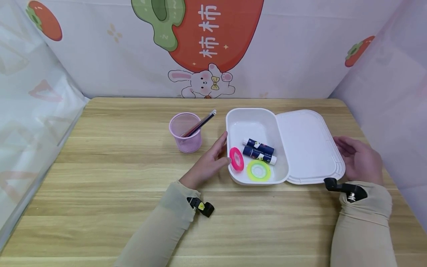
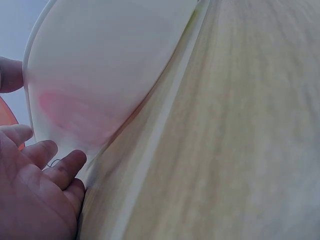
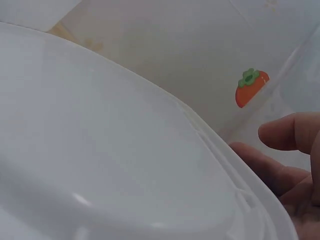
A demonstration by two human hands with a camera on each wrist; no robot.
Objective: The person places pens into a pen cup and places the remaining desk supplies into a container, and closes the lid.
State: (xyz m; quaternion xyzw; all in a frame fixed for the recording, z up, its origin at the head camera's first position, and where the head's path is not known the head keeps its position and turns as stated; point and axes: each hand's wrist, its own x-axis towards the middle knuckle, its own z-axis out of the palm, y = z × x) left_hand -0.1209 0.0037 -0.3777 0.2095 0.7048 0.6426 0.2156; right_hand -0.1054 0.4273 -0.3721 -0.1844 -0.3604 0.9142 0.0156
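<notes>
A white plastic box [image 1: 247, 128] stands with its top off. In it lie two navy glue sticks [image 1: 258, 146], a pink tape roll [image 1: 236, 159] leaning on the left wall and a yellow-green tape roll [image 1: 258, 170]. My left hand [image 1: 208, 165] touches the box's left side, its fingers [image 2: 65, 167] extended along the wall and its thumb at the rim. The white lid [image 1: 307, 144] lies against the box's right side. By the lid's right edge is my right hand [image 1: 361, 159], fingers [image 3: 260, 167] loosely bent behind that edge, thumb apart from it.
A pink mesh cup [image 1: 188, 142] holding several pencils [image 1: 200, 124] stands left of the box. The wood-grain table [image 1: 100, 178] ends at a printed cloth backdrop [image 1: 293, 55] behind, with more cloth at both sides.
</notes>
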